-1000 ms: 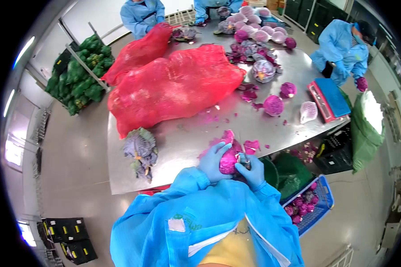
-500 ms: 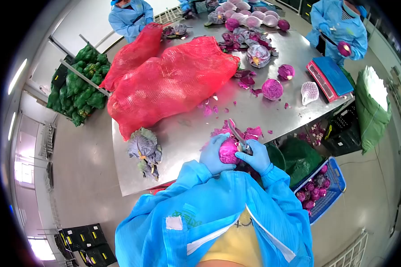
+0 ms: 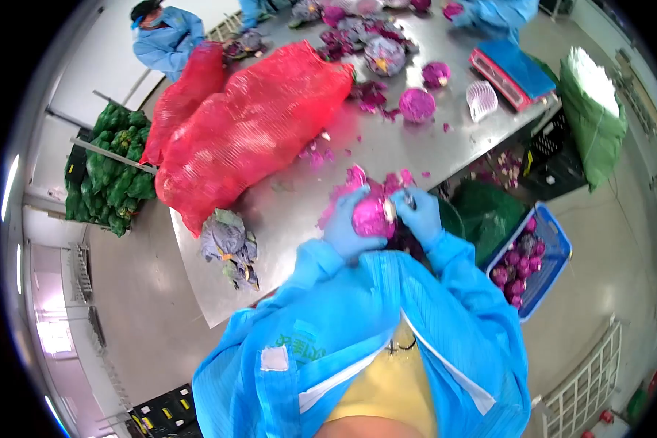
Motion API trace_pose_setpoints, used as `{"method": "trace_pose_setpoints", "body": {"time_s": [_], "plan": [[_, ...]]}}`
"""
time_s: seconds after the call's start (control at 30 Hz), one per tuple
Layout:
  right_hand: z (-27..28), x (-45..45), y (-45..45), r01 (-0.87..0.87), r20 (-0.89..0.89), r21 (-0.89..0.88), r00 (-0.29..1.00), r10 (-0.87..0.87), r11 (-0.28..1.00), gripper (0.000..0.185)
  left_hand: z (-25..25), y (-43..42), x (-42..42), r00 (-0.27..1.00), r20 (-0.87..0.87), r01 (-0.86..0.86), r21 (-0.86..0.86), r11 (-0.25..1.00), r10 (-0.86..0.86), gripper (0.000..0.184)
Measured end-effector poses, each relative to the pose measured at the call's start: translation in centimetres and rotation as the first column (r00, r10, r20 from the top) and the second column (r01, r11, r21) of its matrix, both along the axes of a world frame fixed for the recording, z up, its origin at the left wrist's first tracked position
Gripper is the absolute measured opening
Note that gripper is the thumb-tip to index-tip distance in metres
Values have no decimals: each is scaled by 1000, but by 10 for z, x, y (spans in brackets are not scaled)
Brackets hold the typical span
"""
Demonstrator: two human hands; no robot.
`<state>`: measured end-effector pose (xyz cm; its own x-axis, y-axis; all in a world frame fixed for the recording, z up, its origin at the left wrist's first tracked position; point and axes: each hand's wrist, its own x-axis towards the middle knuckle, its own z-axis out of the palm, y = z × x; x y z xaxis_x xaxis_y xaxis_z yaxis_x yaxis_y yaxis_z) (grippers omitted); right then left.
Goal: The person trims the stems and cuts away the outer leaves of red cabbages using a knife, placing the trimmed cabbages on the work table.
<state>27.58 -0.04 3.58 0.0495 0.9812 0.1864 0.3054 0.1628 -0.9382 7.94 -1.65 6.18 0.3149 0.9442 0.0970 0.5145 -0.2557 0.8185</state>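
A purple cabbage (image 3: 373, 217) is held at the table's front edge, with my left hand (image 3: 349, 225) wrapped round its left side. My right hand (image 3: 418, 217) is closed on a knife (image 3: 409, 198), close to the cabbage's right side; most of the knife is hidden by the fingers. Both hands wear blue gloves. Loose purple leaves (image 3: 355, 177) lie just beyond the hands. Farther back on the metal table (image 3: 285, 219) are two trimmed cabbages, one (image 3: 417, 105) nearer and one (image 3: 436, 74) behind it.
Large red mesh sacks (image 3: 248, 124) cover the table's left part, with wilted outer leaves (image 3: 226, 241) in front. A blue scale (image 3: 515, 67) and foam net (image 3: 482, 100) are at right. A blue crate (image 3: 555, 270) of cabbages stands below. Co-workers (image 3: 169, 40) are across the table.
The view has shifted, so the table and sacks sit farther left and higher. The knife blade, visible before, is now mostly hidden. The co-worker at right has moved behind the scale.
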Motion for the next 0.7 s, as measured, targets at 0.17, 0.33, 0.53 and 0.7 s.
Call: {"method": "trace_pose_setpoints", "body": {"time_s": [0.17,0.33,0.53,0.7], "plan": [[18,7,-3,-36,-382,-192,923,-41,981,18,15,3,6,990,139,-10,61,998,1,95],[27,13,-13,-16,-391,-199,918,-64,980,25,8,7,13,928,371,-27,-46,999,42,100],[32,6,-20,-8,-393,-93,919,-30,996,29,14,5,17,911,410,24,21,1000,-30,99],[40,2,-22,-27,-355,-11,935,21,1000,35,10,6,16,860,509,46,-9,999,-35,98]]}}
